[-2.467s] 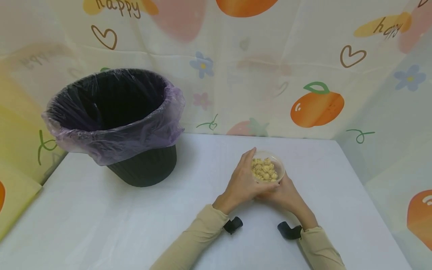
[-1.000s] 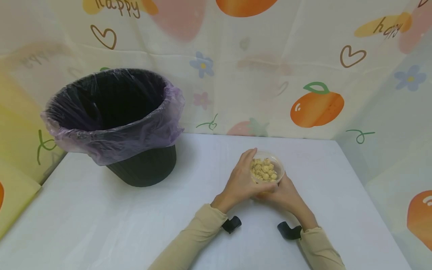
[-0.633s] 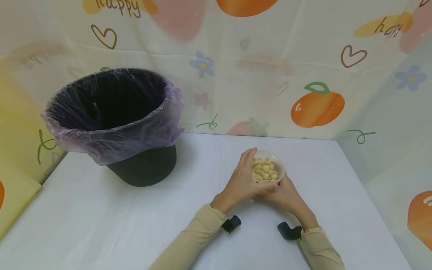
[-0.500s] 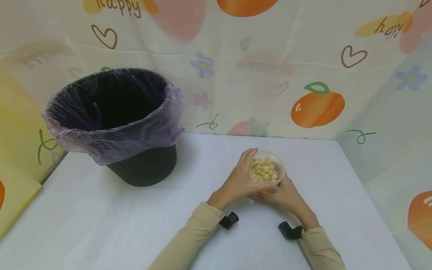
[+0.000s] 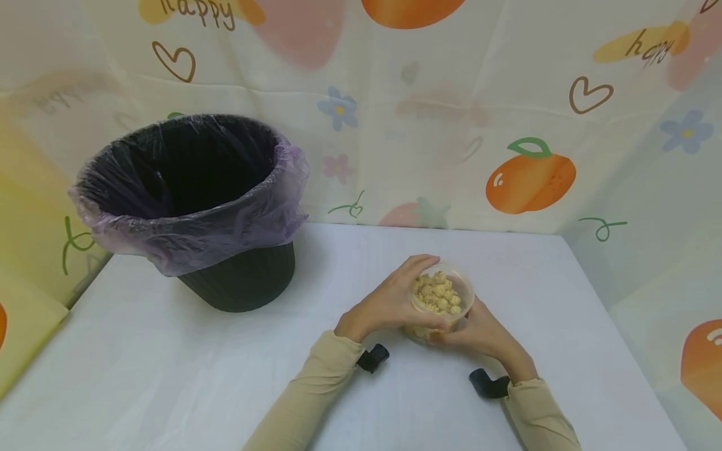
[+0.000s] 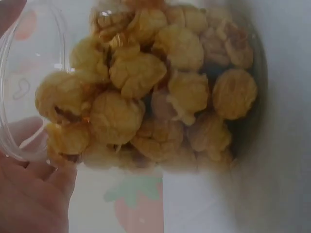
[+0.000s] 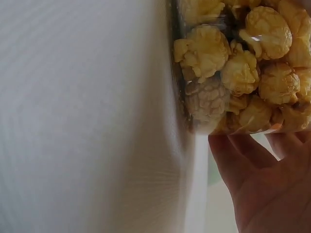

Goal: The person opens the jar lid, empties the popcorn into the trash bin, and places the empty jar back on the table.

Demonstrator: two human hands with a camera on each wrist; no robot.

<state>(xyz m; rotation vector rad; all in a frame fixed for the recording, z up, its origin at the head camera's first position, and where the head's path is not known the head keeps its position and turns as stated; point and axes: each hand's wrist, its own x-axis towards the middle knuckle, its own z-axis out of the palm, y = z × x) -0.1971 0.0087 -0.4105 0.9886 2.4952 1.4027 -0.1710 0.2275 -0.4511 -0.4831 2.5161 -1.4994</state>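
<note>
Both hands hold a clear plastic jar [image 5: 464,287] of caramel popcorn [image 5: 437,293] low over the white table. In the head view my left hand [image 5: 389,304] grips its upper left, fingers at the far rim and thumb along the near side. My right hand [image 5: 489,335] holds the jar's lower right side. Through the transparent wall, the popcorn [image 6: 131,97] fills most of the left wrist view. The right wrist view shows popcorn [image 7: 238,68] above my right hand [image 7: 272,189], with the jar's base near the table. Whether the base touches the table, I cannot tell.
A black bin [image 5: 242,282], lined with a purple translucent bag [image 5: 248,219], stands at the back left of the white table [image 5: 225,376]. A fruit-printed cloth [image 5: 395,138] hangs behind it. Black curved pieces [image 5: 373,359] stick out from both wrists.
The jar has shifted slightly toward me and to the left, and more of its lower wall shows. My left hand has moved left with it, and both hands still hold it.
</note>
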